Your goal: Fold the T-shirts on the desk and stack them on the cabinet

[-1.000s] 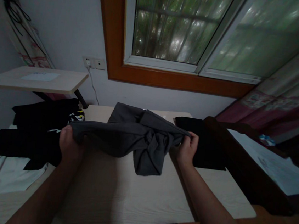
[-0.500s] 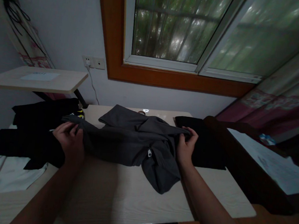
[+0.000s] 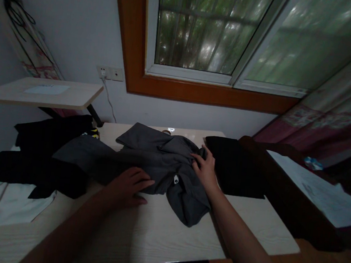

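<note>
A dark grey garment (image 3: 156, 163) with a small white tag lies crumpled across the table in front of me. My left hand (image 3: 130, 185) is over its near edge, fingers stretched and apart, with nothing gripped. At the garment's right end, my right hand (image 3: 205, 168) rests on the cloth with thumb and fingers spread. A dark bit of cloth shows between them. The garment's left part stretches out toward a pile of black clothing (image 3: 39, 171), overlapping it.
White cloth (image 3: 11, 206) lies beneath the black pile. Folded black fabric (image 3: 237, 167) sits on the table's (image 3: 158, 234) right side. A raised shelf (image 3: 81, 96) stands at back left, below a wall socket (image 3: 110, 73). A dark wooden piece bearing a paper sheet (image 3: 319, 192) is at right.
My left hand has let go of the garment's left end and moved right. That end now lies over the black pile. My right hand has shifted left, bringing the right end inward.
</note>
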A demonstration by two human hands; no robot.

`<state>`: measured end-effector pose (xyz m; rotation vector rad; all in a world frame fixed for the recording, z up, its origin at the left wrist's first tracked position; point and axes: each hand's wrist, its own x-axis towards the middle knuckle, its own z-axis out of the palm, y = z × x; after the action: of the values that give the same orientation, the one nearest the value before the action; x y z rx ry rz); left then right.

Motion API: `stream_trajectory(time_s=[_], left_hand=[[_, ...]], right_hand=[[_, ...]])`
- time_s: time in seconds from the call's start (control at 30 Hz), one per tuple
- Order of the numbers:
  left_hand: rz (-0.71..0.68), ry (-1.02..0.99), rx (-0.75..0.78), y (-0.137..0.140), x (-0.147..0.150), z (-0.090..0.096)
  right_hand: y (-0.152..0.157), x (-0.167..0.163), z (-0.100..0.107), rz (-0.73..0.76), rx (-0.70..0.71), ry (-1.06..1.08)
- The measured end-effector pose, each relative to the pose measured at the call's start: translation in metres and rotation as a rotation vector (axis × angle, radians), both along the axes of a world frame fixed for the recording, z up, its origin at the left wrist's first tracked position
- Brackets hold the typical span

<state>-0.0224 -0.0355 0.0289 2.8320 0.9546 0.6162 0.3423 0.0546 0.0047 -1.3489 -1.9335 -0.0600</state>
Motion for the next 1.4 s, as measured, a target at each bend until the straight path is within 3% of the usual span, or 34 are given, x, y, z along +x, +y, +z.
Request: stream_trajectory(time_s=[0.17, 0.37, 0.47, 0.73, 0.9, 1.2, 1.4], left_hand=[[0.064, -0.057, -0.092, 0.006, 0.005, -0.014], [0.455, -0.327, -0.368, 0.016, -0.011, -0.008], [0.515, -0.442, -0.408, 0.015, -0.016, -0.002], [0.498, -0.548, -0.486, 0.011, -0.014, 0.006], [0.455, -0.611, -0.466, 0.004, -0.01, 0.011], [0.443, -0.73, -0.298, -0.003, -0.012, 0.013], [0.265, -0.741, -0.222, 0.011, -0.008, 0.019]], right_hand=[[0.0, 0.001, -0.002, 0.001, -0.017, 0.016], [-0.002, 0.0, 0.001, -0.003, -0.038, 0.028], [-0.003, -0.001, 0.001, -0.001, -0.068, 0.039], [0.002, -0.001, -0.006, -0.03, -0.163, 0.046], [0.0, -0.006, -0.003, 0.063, -0.194, 0.009], [-0.008, -0.034, 0.008, 0.431, -0.26, -0.06], [-0.022, -0.055, 0.023, 0.762, -0.35, -0.044]])
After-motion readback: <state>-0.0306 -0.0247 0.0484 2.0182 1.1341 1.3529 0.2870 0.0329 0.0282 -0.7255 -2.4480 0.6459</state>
